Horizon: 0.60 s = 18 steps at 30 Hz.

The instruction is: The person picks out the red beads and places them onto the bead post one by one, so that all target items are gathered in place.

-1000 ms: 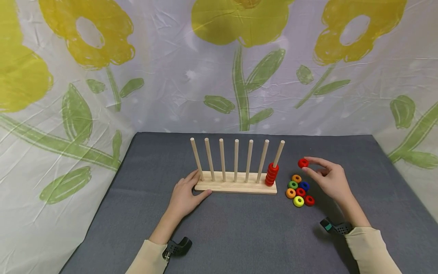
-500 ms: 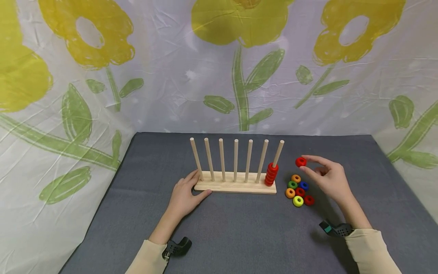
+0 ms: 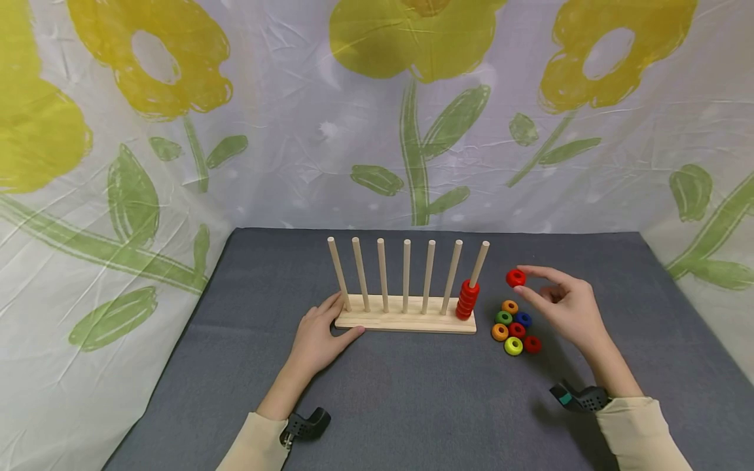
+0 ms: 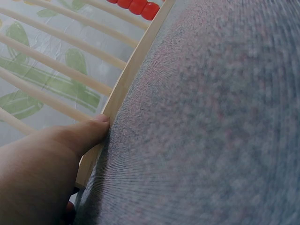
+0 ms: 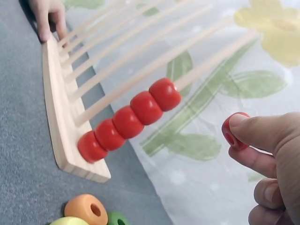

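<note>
A wooden peg stand point(image 3: 406, 320) with several upright pegs sits on the dark cloth. Its rightmost peg carries a stack of red beads point(image 5: 128, 122); the other pegs are bare. At the stand's left end my left hand point(image 3: 318, 333) grips the base, thumb along the front edge and fingers reaching behind, partly hidden. Between thumb and index finger my right hand point(image 3: 568, 306) pinches a red bead point(image 3: 516, 278), held up to the right of the stacked peg. In the right wrist view the bead's hole shows, and the remaining fingers are curled below it.
Loose beads lie in a cluster right of the stand: orange point(image 3: 499, 332), green point(image 3: 503, 318), blue point(image 3: 523, 319), yellow point(image 3: 514, 346) and red point(image 3: 533, 345). Behind the table hangs a flower-printed cloth point(image 3: 294, 131). Both wrists wear black bands point(image 3: 580, 396).
My right hand has shifted the pinched red bead slightly left and up, toward the stacked peg. The left hand and the stand have stayed in place.
</note>
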Tool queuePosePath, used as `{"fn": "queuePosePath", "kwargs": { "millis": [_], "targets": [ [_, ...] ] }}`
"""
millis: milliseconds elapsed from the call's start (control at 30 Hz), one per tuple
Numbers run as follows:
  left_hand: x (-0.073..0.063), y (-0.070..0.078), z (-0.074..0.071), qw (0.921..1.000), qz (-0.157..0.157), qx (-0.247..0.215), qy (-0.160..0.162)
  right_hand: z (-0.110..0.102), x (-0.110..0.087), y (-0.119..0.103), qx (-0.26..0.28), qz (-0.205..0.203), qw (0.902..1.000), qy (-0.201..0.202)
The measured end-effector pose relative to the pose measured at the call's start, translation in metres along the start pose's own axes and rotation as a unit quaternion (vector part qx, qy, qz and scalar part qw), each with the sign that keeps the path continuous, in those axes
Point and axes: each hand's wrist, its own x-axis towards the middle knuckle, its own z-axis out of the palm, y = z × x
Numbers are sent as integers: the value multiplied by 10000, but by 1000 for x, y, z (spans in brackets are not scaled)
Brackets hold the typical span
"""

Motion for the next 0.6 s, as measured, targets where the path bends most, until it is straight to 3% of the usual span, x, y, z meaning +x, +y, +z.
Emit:
{"fn": "queuePosePath", "kwargs": {
  "millis": [400,600],
  "targets": [
    [1,0,0,10000,-36,-12,-48,0,-1,-14,-34,-214,9997,70],
    [0,-1,0,10000,-18,-8,-42,-1,-1,-46,137,-369,9992,32]
  ]
}}
